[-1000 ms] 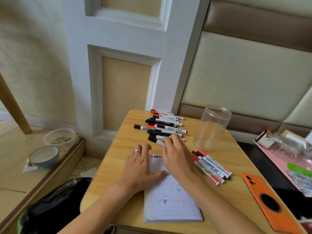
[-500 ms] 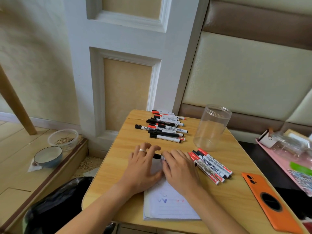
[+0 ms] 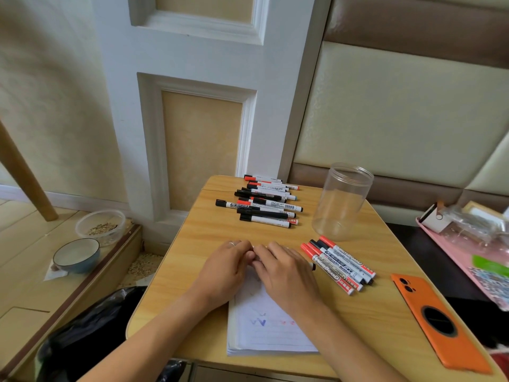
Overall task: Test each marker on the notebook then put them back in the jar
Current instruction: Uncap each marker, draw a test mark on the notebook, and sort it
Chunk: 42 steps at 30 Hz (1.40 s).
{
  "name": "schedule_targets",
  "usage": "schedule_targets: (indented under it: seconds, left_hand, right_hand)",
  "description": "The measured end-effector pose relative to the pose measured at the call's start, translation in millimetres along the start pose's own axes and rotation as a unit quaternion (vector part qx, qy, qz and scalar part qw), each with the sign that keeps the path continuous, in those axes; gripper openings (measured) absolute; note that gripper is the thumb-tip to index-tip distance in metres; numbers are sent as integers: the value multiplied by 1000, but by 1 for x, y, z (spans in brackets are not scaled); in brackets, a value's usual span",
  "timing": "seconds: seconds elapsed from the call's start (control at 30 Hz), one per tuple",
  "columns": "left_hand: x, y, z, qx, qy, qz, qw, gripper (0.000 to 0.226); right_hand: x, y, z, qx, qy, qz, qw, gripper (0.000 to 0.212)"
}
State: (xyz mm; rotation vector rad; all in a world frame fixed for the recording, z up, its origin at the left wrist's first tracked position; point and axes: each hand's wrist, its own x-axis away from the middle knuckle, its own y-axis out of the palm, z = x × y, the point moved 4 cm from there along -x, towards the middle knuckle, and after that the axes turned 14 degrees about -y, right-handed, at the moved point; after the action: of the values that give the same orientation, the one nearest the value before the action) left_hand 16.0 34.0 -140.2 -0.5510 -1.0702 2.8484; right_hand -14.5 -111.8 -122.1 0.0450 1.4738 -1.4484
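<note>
An open lined notebook (image 3: 271, 336) with a few blue and red scribbles lies at the table's near edge. Over its top edge my left hand (image 3: 223, 271) and my right hand (image 3: 285, 275) meet, fingertips touching, both closed on one marker. Only the dark end of that marker (image 3: 313, 266) shows past my right hand. The clear plastic jar (image 3: 341, 202) stands upright and empty at the right rear. A pile of several markers (image 3: 264, 205) lies at the back of the table. A second row of markers (image 3: 340, 267) lies right of my right hand.
An orange phone (image 3: 440, 323) lies face down at the table's right front. A pink tray (image 3: 465, 271) of clutter stands further right. Left of the table, a blue bowl (image 3: 75, 255) and a clear tub (image 3: 100, 226) sit on a low ledge, with a black bag (image 3: 91, 337) below.
My right hand took a marker from the back pile and drew it toward me over the notebook. My left hand came over and closed on its other end.
</note>
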Motion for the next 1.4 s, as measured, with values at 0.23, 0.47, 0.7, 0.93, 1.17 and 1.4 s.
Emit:
schedule_targets:
  seconds: [0.23,0.47,0.7,0.93,1.17,1.4]
  left_hand:
    - [0,-2,0,10,14,-5,1000,27]
    - [0,-13,3,-23,26,14,999,19]
    - [-28,-35,-20,-32,-68,65,995,7]
    - [-58,-11,-32,-67,-127,58,988,18]
    - [-61,-7,-31,-96,-129,35,986,24]
    - [-23,-20,-20,-101,-89,90,987,23]
  right_hand:
    - [0,-1,1,31,23,-46,998,26]
    - [0,-2,5,3,78,-78,994,42]
    - [0,1,3,-7,98,-97,990,34]
    - [0,3,3,-4,101,-128,987,38]
    - [-2,-2,3,-65,118,-164,977,38]
    - [0,-4,5,-67,124,-160,977,36]
